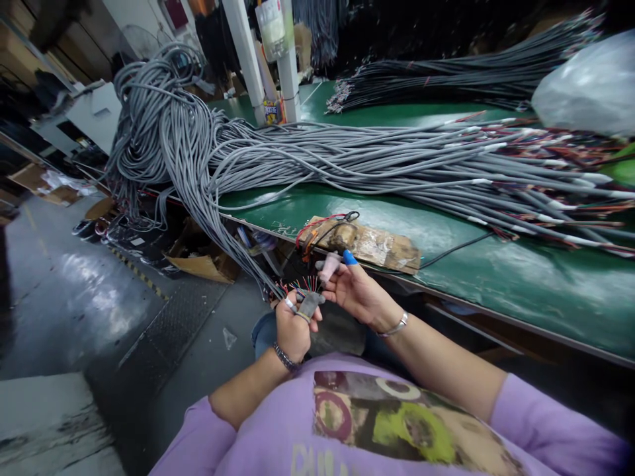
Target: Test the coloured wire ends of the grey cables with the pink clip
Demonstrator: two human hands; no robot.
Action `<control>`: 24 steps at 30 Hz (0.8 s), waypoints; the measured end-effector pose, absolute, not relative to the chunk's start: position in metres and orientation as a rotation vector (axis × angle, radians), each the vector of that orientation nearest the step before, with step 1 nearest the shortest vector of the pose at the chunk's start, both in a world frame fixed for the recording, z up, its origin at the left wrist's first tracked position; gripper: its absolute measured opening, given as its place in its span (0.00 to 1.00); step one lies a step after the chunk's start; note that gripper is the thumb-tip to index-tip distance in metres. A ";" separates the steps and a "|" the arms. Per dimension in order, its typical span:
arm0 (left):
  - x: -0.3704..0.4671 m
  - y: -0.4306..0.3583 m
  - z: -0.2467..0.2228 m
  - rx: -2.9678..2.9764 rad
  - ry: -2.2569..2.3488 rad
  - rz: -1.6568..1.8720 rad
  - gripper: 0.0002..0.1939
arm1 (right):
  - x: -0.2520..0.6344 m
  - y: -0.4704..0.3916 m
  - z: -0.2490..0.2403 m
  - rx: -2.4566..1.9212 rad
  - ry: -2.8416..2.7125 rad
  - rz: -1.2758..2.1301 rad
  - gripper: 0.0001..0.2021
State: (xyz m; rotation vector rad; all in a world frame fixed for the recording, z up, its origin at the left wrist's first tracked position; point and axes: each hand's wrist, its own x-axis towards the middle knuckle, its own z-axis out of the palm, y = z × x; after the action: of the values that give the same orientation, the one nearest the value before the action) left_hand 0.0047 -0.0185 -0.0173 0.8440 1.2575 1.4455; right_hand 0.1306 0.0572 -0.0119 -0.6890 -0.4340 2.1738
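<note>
My left hand (pixel 296 324) is closed round the end of a grey cable, below the table edge. Thin coloured wires (pixel 308 284) fan out above its fingers, and grey covers sit on some fingertips. Just to the right is my right hand (pixel 353 287), palm up and fingers partly spread, with a blue cover on the thumb and pale covers on other fingers. Its fingertips are close to the wire ends; whether they touch is not clear. Many grey cables (pixel 278 155) run across the table and hang over its edge on the left.
A wooden board (pixel 377 246) with a lump and red and black leads lies at the edge of the green table (pixel 496 284). Behind are black cables (pixel 446 82), a clear plastic bag (pixel 590 86) and a white post (pixel 243 53). A cardboard box (pixel 198 261) stands below left.
</note>
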 end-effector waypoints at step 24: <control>0.006 -0.011 -0.016 0.790 1.284 1.454 0.15 | 0.124 0.056 -0.017 -0.869 -0.712 1.858 0.21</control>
State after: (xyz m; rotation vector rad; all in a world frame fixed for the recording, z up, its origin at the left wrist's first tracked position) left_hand 0.0060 -0.0108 -0.0156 0.7900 1.2842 1.4544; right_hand 0.1237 0.0564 -0.0168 -0.8687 -0.7118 1.8581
